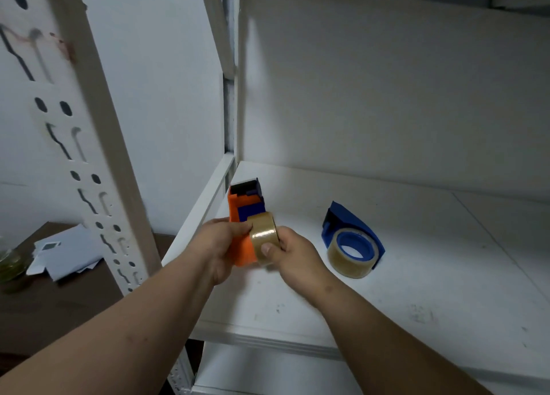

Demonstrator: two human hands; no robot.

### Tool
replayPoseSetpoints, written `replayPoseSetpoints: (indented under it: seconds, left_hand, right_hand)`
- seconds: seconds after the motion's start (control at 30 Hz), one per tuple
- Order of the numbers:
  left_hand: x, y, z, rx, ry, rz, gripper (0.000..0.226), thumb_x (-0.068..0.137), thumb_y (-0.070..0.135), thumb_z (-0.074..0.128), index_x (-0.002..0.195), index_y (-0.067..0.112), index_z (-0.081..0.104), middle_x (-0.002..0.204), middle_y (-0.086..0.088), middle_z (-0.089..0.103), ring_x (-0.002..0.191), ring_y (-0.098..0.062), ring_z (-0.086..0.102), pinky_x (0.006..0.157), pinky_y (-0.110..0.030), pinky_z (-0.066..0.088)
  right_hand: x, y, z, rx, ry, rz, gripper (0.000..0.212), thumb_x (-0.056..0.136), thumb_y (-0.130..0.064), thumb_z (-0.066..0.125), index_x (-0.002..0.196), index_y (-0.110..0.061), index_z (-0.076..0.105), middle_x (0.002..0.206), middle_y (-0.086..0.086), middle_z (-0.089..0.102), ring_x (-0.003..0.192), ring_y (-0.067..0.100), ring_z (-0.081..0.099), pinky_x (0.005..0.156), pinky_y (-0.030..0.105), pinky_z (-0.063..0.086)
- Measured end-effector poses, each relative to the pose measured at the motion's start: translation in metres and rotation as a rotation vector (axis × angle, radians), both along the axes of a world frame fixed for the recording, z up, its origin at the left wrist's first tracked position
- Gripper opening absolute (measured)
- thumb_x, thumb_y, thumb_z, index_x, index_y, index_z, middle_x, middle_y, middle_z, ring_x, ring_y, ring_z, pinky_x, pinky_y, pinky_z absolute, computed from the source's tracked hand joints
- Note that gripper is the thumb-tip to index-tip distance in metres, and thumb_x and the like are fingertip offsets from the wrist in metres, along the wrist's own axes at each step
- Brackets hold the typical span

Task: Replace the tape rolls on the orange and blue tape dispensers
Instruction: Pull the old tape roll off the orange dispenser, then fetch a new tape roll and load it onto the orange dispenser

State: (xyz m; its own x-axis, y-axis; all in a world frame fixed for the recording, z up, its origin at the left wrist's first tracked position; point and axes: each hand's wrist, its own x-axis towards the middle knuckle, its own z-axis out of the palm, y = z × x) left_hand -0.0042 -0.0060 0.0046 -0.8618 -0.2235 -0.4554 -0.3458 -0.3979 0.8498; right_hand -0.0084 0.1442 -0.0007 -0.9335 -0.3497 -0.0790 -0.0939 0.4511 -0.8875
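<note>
Both hands work above the white shelf (387, 290): the left hand (217, 249) grips the orange dispenser (242, 252), the right hand (293, 255) pinches a clear tape roll (264, 237) against it. To the right, the blue dispenser (354, 222) lies on the shelf, carrying another roll (351, 258).

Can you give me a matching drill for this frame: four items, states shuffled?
1. orange dispenser
2. blue dispenser
3. tape roll on blue dispenser
4. tape roll in hands

A. lies on the white shelf, hands off it
B. pinched by right hand
C. gripped by left hand
D. sits around a blue hub

Pairs: 1-C, 2-A, 3-D, 4-B
</note>
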Motion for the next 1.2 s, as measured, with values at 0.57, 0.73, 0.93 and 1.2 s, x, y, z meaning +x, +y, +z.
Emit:
replayPoseSetpoints:
  seconds: [0.57,0.73,0.93,1.2]
  left_hand:
    - [-0.008,-0.025,-0.001,-0.106,-0.003,0.215,0.023,0.086,0.011,0.064,0.107,0.017,0.06,0.102,-0.01,0.067,0.093,-0.033,0.064,0.077,-0.047,0.054]
    - [-0.013,-0.023,-0.002,-0.11,0.009,0.21,0.031,0.085,0.011,0.065,0.115,0.017,0.058,0.102,-0.007,0.066,0.091,-0.031,0.064,0.072,-0.043,0.056]
    - [-0.018,-0.008,0.009,-0.245,0.15,0.208,0.033,0.087,0.014,0.064,0.113,0.026,0.048,0.097,0.005,0.06,0.086,-0.02,0.06,0.057,-0.032,0.049]
    - [-0.02,0.047,0.041,-0.4,0.406,0.141,0.024,0.09,0.014,0.052,0.112,0.025,0.054,0.091,0.005,0.066,0.08,-0.015,0.066,0.062,-0.031,0.05]
  right_hand:
    - [-0.074,0.002,-0.038,0.86,0.481,-0.103,0.074,0.081,-0.001,0.048,0.149,-0.022,0.026,0.159,0.005,0.022,0.145,0.024,0.018,0.118,0.049,0.011]
    - [-0.078,0.0,-0.044,0.919,0.448,-0.071,0.073,0.076,-0.008,0.053,0.144,-0.026,0.033,0.155,-0.001,0.029,0.143,0.022,0.019,0.114,0.056,-0.003]
    - [-0.067,-0.001,-0.028,0.703,0.545,-0.083,0.048,0.075,-0.011,0.051,0.122,-0.023,0.053,0.128,-0.001,0.053,0.123,0.024,0.044,0.1,0.042,0.034]
    - [-0.033,0.018,0.007,0.347,0.411,-0.154,0.036,0.089,-0.033,0.048,0.125,-0.032,0.049,0.124,-0.003,0.055,0.116,0.019,0.05,0.1,0.039,0.041]
